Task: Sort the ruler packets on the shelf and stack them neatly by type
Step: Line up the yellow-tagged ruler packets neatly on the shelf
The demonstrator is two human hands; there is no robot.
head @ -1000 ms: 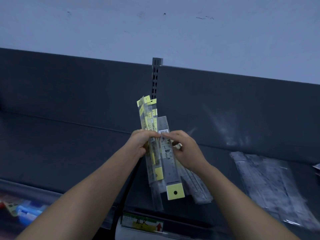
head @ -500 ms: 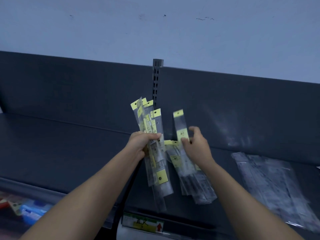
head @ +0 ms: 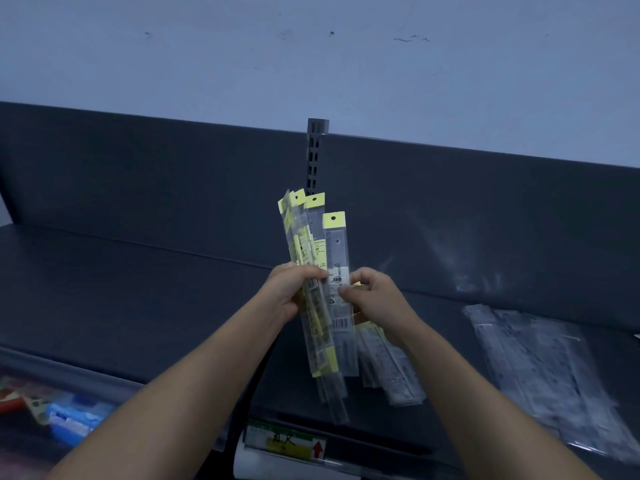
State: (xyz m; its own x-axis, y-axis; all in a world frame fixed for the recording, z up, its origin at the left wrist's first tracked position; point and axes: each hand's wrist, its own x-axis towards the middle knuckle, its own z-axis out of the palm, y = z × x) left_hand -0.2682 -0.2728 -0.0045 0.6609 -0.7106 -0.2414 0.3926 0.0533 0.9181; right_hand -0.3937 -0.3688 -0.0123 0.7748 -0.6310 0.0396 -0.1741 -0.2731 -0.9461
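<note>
While the left hand [head: 292, 289] is clamping a fanned bundle of ruler packets [head: 308, 244] upright, the right hand [head: 375, 296] — just beside it — is pinching one yellow-topped packet [head: 339, 271].

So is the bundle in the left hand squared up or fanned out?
Fanned out: the bundle's yellow tabs sit staggered, splaying above the left hand.

You are facing a pale wall [head: 346, 57] that is showing a few small marks. A slotted upright [head: 314, 150] is rising between the dark back panels [head: 156, 174]. Blue and red packs [head: 69, 415] are lying lower left; a price label [head: 287, 441] is sitting below.
</note>
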